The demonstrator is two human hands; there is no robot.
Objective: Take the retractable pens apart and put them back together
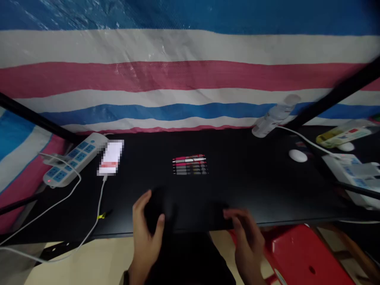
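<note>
Several pens (190,165) lie side by side in a neat stack of rows on the black table (225,190), some red, one white, others grey and black. My left hand (147,229) is over the table's front edge, below and left of the pens, thumb and fingers apart, holding nothing. To the right, my right hand (246,237) is slightly blurred at the same edge, its thumb and fingers apart with nothing between them. Neither hand touches the pens.
At the left are a power strip (75,160), a phone (111,157) on a white cable and a yellow tie (101,216). A bottle (274,116), white mouse (298,155) and second power strip (353,178) are at the right. A red stool (305,253) stands below the edge.
</note>
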